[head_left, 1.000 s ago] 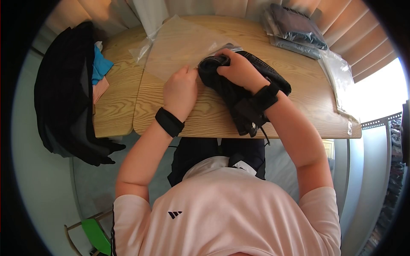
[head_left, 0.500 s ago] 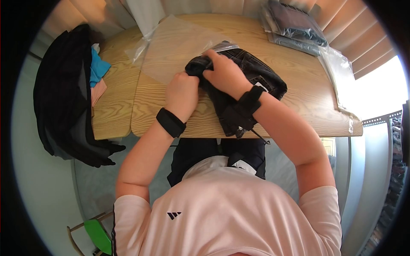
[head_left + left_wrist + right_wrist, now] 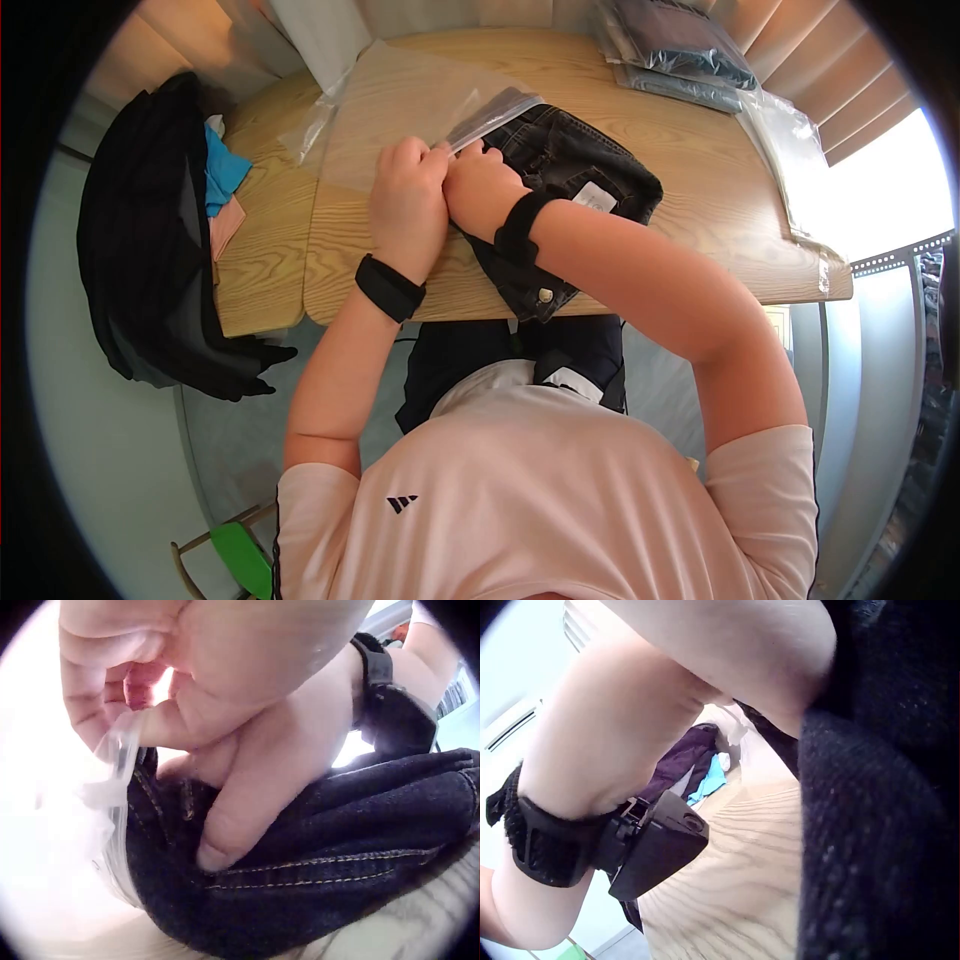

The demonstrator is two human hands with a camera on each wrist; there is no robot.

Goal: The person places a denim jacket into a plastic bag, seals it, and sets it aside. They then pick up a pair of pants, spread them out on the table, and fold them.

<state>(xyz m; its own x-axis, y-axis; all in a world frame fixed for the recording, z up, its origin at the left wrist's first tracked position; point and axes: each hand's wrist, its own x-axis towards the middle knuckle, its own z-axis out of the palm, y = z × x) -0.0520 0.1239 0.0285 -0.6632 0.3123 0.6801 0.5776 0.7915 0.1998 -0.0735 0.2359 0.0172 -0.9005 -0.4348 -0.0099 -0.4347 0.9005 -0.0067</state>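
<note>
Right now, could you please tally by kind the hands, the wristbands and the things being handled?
Hands: 2 (left hand, right hand)
Wristbands: 2 (left wristband, right wristband)
Dark denim garment: 1
Clear plastic bag: 1
Total: 6

The left hand (image 3: 232, 652) pinches the lip of a clear plastic bag (image 3: 114, 814), whose edge runs down along the left end of a dark blue denim garment (image 3: 322, 825). Below it, the right hand (image 3: 281, 754) grips the denim, its thumb pressed beside a double row of yellowish stitching (image 3: 337, 862). A black wrist strap (image 3: 369, 664) circles that wrist at the right.
</note>
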